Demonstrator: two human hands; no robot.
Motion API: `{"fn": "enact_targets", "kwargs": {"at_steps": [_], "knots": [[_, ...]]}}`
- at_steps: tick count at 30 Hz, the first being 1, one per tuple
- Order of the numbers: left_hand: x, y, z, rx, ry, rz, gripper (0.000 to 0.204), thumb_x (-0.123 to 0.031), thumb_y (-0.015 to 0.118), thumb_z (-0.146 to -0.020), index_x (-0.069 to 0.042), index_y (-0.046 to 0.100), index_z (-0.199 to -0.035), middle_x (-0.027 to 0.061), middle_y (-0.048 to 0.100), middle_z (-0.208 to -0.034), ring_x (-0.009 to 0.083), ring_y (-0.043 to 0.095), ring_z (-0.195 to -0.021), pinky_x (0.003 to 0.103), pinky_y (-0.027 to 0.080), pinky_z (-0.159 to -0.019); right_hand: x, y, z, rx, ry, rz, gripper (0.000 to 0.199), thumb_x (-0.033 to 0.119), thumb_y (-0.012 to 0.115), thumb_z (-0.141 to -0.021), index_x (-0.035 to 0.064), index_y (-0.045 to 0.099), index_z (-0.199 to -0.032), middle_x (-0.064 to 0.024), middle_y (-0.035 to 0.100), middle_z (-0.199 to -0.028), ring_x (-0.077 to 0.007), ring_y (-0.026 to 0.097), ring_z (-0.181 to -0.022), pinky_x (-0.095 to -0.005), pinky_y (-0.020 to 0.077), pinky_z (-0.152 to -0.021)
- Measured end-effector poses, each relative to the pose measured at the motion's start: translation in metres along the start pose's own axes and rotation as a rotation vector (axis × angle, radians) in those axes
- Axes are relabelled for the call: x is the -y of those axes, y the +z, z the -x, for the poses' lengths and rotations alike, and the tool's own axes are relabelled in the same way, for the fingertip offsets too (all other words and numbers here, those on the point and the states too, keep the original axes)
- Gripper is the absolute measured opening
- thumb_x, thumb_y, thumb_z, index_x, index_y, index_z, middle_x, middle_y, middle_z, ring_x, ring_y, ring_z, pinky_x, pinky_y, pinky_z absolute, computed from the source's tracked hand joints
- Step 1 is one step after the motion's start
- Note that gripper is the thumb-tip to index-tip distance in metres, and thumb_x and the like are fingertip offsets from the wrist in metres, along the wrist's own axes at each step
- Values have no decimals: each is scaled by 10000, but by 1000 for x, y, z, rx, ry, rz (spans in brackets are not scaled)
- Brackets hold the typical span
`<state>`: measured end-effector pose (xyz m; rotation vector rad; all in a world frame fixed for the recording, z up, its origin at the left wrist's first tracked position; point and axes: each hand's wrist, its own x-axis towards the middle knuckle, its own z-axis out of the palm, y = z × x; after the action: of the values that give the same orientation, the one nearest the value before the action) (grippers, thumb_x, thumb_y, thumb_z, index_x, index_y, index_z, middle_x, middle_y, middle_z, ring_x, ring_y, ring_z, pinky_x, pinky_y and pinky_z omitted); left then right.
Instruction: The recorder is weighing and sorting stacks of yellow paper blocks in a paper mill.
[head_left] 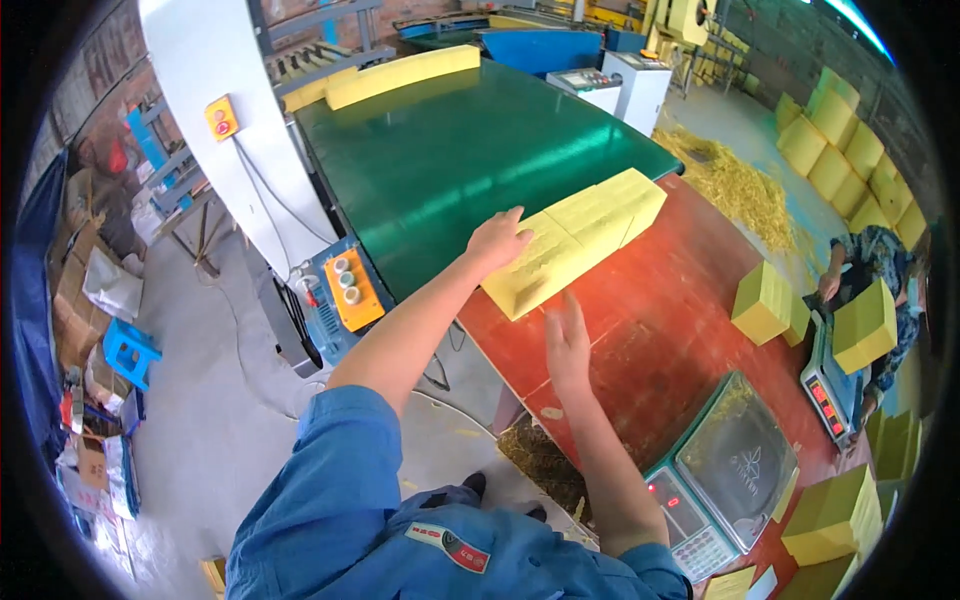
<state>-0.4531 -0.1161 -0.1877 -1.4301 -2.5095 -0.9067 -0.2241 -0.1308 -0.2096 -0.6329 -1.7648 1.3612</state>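
Left hand: fingers extended, not clenched, laid over the end of the row nearest the wearer.
Right hand: open, palm flat, just beside the same end; contact cannot be told.
Row of yellow blocks: beyond the right hand, stretching away rightward from the left.
Green belt: beyond the left hand.
Red table: under and right of the right hand.
Handling, as judged: broad, even palm pressure should keep seams tight; fingertip pinching risks chipped corners.
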Motion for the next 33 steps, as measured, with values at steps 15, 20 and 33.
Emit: {"fn": "enact_targets", "kwargs": {"at_steps": [15, 20, 33], "knots": [[-54, -33, 143, 447, 185, 357, 656, -296, 716, -821, -49, 478, -1380, 200, 606, -1264, 313, 604, -1149, 379, 470, -957, 12, -40, 139, -183, 369, -309, 560, 180, 567, -944, -51, 354, -1408, -178, 554, -1285, -233, 551, -1176, -320, 451, -950], [-108, -51, 214, 803, 262, 495, 758, -221, 734, -795, -55, 383, -1446, 229, 577, -1287, 374, 575, -1169, 403, 470, -950, -39, -79, 258, -255, 867, -538, 407, 128, 514, -952, -21, 472, -1328, -113, 591, -1218, -220, 580, -1120, -324, 478, -908], [-245, -70, 238, 905, -425, 1639, 663, -117, 570, -935, -84, 253, -1516, 153, 513, -1365, 214, 568, -1153, 350, 492, -928, 138, -224, 269, -133, 24, -6, 490, 300, 525, -958, -10, 502, -1337, -162, 523, -1326, -268, 485, -1236, -404, 353, -1056]]}}
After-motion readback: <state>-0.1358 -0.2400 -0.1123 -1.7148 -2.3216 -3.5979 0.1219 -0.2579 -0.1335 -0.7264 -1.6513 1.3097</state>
